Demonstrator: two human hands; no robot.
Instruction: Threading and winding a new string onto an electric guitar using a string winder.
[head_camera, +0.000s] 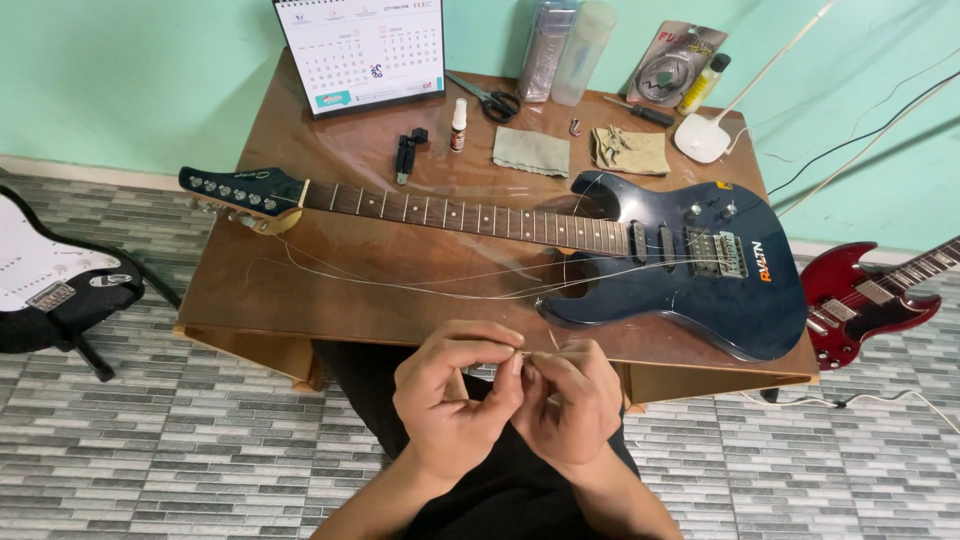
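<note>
Two hands: left hand (452, 395) and right hand (570, 400) meeting just below the table (330, 290) edge, fingertips pinched together on a thin guitar string (420, 288).
Done: strings off the neck, slack, trailing loose across the table from the blue guitar (690, 270).
Left: apparently no string yet tensioned along the fretboard; tuners on the headstock (240, 190) bare, as far as visible.
Grip: both closed tight on the string end, fingers curled, thumbs pressing forefingers.
Pose: wrists bent inward, forearms rising from the lap.
Nearby: scissors (485, 98), cloth (531, 151), small bottle (458, 125), untouched.
</note>
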